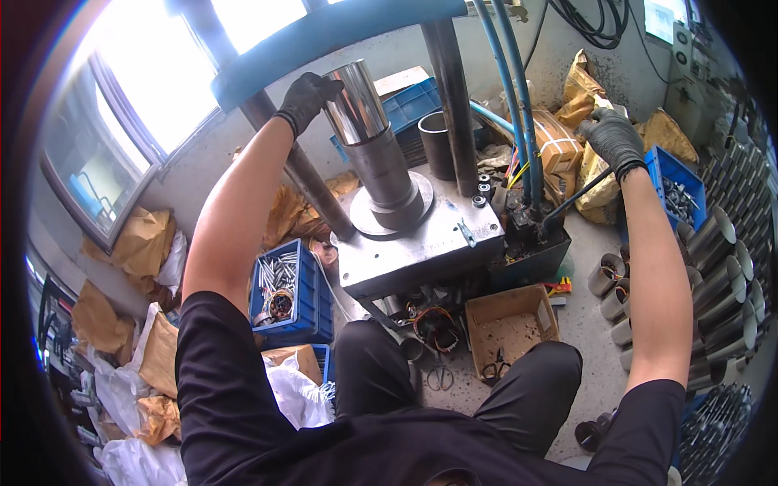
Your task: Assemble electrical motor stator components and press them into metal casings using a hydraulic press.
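Observation:
My left hand, in a dark glove, has its fingers closed at the upper rim of a shiny metal cylinder. The cylinder stands slightly tilted in the picture on a duller grey stepped metal piece. Beneath that piece is a round flange on the press's steel table. Out to the right, my right hand, also gloved, is closed at the upper end of a black lever. The lever slopes down to the valve block beside the press; my hand hides its end.
Two dark posts carry the blue crossbeam. A dark tube, bearings and a small blue tool are on the table. Blue bin holds metal parts; cardboard box lies near my knees. Metal tubes stack right.

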The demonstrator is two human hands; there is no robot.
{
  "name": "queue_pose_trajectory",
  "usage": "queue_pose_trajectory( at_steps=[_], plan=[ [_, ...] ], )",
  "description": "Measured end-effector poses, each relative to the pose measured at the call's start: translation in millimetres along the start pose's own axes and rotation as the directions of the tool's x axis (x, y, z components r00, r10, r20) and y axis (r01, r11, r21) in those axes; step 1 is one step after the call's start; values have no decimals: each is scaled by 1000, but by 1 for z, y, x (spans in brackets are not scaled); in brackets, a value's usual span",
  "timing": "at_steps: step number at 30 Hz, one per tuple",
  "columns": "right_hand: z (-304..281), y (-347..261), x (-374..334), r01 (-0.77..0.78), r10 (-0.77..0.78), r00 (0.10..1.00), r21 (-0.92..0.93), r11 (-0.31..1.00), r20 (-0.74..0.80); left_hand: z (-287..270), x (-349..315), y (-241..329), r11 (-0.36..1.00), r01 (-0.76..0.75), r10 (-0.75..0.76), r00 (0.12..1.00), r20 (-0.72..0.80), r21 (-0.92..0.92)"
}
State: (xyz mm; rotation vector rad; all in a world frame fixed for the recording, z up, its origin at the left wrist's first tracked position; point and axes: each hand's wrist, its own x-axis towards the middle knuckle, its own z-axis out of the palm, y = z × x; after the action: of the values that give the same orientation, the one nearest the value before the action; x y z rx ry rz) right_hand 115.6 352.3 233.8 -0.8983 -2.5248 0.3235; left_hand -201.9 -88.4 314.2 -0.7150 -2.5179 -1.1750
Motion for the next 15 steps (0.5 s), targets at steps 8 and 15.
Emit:
queue_pose_trajectory(
  at_steps=[8, 15],
  plan=[
    [5, 6, 0, 15, -16, 999, -36, 999, -29, 4, -8, -6, 992, -104, 104, 995, 3, 73],
    [5, 10, -11, 8, -9, 999, -28, 1000, -32, 15, -21, -10, 986, -159, 159, 987, 2, 51]
  ],
)
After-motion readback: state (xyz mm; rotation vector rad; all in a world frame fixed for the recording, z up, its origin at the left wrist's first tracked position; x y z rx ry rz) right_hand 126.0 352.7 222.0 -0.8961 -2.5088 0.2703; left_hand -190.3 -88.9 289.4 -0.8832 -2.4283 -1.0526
